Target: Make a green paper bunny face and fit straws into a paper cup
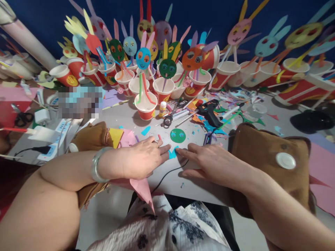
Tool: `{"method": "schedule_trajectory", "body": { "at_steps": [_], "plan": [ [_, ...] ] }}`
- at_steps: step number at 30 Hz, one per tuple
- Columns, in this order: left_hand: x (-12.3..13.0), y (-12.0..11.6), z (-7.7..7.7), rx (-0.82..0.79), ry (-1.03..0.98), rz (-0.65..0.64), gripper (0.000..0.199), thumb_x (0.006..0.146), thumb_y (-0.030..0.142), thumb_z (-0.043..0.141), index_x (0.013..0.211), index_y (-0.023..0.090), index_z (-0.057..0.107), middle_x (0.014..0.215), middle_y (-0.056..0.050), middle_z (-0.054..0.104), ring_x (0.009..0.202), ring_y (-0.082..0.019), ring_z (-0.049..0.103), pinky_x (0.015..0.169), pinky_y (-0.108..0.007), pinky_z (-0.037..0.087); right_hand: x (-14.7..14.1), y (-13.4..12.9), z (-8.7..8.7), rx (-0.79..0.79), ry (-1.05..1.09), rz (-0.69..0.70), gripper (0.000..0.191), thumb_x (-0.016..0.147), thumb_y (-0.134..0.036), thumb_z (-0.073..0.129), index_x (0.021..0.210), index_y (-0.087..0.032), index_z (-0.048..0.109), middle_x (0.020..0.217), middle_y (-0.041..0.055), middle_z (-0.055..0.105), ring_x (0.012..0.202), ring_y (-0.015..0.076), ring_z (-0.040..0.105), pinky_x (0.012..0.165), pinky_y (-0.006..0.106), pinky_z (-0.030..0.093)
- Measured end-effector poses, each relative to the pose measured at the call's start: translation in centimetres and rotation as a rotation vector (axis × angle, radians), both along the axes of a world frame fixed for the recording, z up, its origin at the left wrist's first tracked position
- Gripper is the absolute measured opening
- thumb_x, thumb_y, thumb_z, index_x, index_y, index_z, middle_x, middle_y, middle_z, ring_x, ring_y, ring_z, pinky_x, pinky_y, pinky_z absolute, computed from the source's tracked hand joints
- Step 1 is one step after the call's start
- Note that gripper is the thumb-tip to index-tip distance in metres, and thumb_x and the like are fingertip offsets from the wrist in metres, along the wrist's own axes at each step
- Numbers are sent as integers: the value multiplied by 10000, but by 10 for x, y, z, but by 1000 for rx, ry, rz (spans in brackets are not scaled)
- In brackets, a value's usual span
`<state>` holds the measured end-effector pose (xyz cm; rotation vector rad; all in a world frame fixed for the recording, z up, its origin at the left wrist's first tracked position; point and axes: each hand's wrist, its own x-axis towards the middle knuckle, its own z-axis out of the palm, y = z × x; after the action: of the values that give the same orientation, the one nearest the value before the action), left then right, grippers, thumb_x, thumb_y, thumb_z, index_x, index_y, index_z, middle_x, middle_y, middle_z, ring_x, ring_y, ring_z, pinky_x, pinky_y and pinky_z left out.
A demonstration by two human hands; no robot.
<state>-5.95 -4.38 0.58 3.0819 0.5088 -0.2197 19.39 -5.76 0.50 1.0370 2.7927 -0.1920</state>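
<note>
A small bright blue paper piece (172,153) lies flat on the grey table (167,174) between my hands. From the left, my left hand (143,157) reaches in palm down, its fingers stretched out and their tips at the paper's edge. My right hand (209,159) meets it from the other side, with fingers extended and apart and the index fingertip on the paper. Just beyond sits a green paper disc (178,135) with blue eyes on it. Another blue paper scrap (146,130) lies farther left. Pink paper (141,191) sticks out under my left wrist.
Behind stand several paper cups (146,109) with rabbit-faced paper figures. A glue gun (211,113), scissors (169,120) and a small bottle (162,108) lie before them. Brown cushions (264,153) flank both arms. A power strip (56,139) is at left; a black cable (167,173) crosses the table.
</note>
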Motion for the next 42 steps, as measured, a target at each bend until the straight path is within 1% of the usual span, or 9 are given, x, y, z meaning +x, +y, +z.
{"method": "schedule_trajectory", "body": {
  "at_steps": [4,6,8,14,18,22,30,38,42],
  "plan": [
    [2,-2,5,3,23,6,351,833,276,585,1146,118,615,1209,-125,602,1005,-285,549,878,-431,376,-1,-2,-4,-9,-5,13,645,856,-639,650,1314,-190,586,917,50,677,659,188,644,537,298,288],
    [3,-3,6,12,35,-7,292,845,269,568,1079,110,640,1098,-108,606,1012,-294,538,866,-434,373,-1,-2,-5,-17,-10,18,630,857,-654,636,1290,-198,604,922,50,672,659,187,641,541,297,288],
    [3,-4,6,14,47,-14,265,838,253,562,1040,107,655,1071,-104,598,1016,-298,530,854,-436,370,0,-2,-6,-29,-12,27,576,866,-652,626,1243,-216,631,928,48,665,650,174,627,543,290,283],
    [1,-5,1,46,34,-17,324,833,280,571,1091,103,655,1227,-143,584,1002,-282,517,866,-438,362,3,2,-8,8,9,45,544,870,-660,612,1232,-255,641,948,44,648,608,134,579,530,275,249],
    [4,-2,1,20,7,-14,327,852,347,585,1064,111,662,1145,-132,613,1005,-277,508,885,-437,358,4,5,-11,41,23,67,604,845,-706,599,1245,-255,643,955,44,642,604,136,587,519,283,241],
    [7,0,2,0,1,-11,262,871,324,560,1014,135,671,1098,-117,623,1000,-277,513,880,-439,359,6,6,-13,53,25,84,611,817,-691,651,1264,-276,640,985,47,649,609,134,587,521,280,242],
    [6,7,0,-41,-32,-50,271,837,292,573,1053,143,644,1454,-121,503,1065,-278,507,878,-433,379,6,9,-13,31,-21,64,608,773,-669,720,1263,-318,641,1033,48,652,615,141,593,520,279,221],
    [9,12,1,-109,-26,-44,210,868,293,544,1014,167,627,1279,-84,605,981,-257,531,827,-422,394,5,9,-10,19,-31,48,584,773,-629,747,1256,-315,647,1025,53,644,631,142,592,523,272,256],
    [9,12,1,-104,-21,-44,227,869,291,543,1037,160,620,1310,-92,592,997,-258,533,859,-422,401,5,10,-7,-16,-31,43,597,775,-596,763,1290,-324,633,1047,59,651,643,151,601,530,270,288]
  ]
}}
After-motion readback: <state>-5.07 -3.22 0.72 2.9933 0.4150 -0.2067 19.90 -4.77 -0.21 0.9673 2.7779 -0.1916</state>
